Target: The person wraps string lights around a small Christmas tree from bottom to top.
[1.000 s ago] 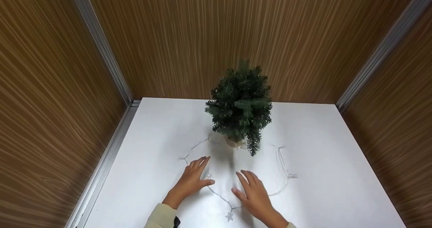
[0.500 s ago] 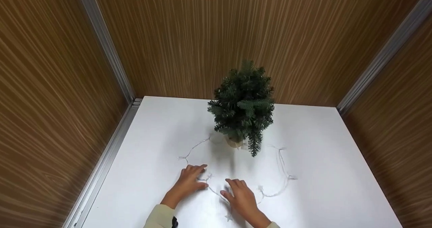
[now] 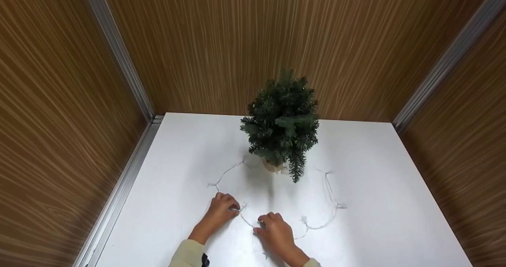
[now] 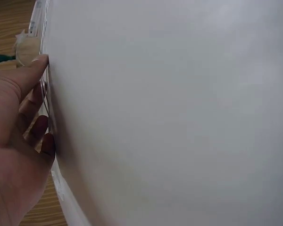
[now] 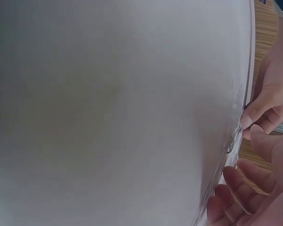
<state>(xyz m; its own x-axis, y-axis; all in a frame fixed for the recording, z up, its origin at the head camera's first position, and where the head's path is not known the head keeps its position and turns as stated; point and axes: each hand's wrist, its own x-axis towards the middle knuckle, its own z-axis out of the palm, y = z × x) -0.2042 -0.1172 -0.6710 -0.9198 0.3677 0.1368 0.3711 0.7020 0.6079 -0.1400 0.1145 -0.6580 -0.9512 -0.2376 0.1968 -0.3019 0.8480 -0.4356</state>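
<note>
A string of fairy lights (image 3: 247, 220) with thin clear wire and small star-shaped ends lies in a rough loop on the white table (image 3: 367, 168). My left hand (image 3: 222, 211) pinches the wire at the loop's near left side, thumb against the curled fingers. In the right wrist view, that left thumb (image 5: 247, 121) presses down on the wire. To its right, my right hand (image 3: 275, 233) is bent over the wire near the front, thumb and forefinger apart with a gap between them. One star (image 3: 266, 255) shows partly beside the right hand.
A small green artificial Christmas tree (image 3: 282, 120) on a pale base (image 3: 272, 166) stands at the back middle, inside the far part of the loop. Wood-grain panels (image 3: 245, 45) with metal frame strips (image 3: 118, 49) enclose the table at the back and sides.
Both hands have come lower and nearer the wire. The left fingers have curled and taken hold of it; the right hand has moved left toward the wire. The tree has stayed put.
</note>
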